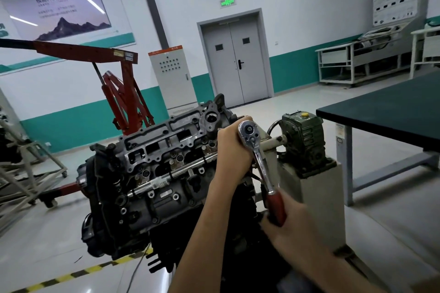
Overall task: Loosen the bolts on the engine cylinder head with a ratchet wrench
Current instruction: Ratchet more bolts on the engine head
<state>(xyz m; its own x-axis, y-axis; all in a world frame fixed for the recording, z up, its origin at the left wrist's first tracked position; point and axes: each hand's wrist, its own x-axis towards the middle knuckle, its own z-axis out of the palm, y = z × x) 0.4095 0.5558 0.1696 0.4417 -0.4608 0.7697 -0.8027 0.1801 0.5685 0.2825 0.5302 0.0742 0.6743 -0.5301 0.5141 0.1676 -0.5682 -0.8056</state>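
Head view, items entered left to right.

1. Red engine hoist: behind the engine, well apart from the work and taking no part in it.
2. Engine cylinder head: the task's thing, at centre frame. It is carried on a stand with its open top face turned toward the camera. Small bolts sit seated along its near edge and in its recesses. None is seen lying loose on it. Whether any is already slackened cannot be told.
3. Left hand: at the right end of the cylinder head, fingers curled round the back of the wrench's head to steady it. The socket and the bolt beneath are hidden by this hand.
4. Ratchet wrench: chrome head up beside the left hand, shaft running down and right to a red handle.
5. Right hand: wrapped firmly round the red handle, placed to swing it.
6. Green gearbox: on top of the stand, just behind the wrench.
7. Dark worktop: far right, well apart.

Status, as a judgement: the tool appears fitted and both hands are set, so loosening is in hand at the right-end bolt. Seated fasteners across the rest of the head suggest most of the job is left. The number done is unknown.
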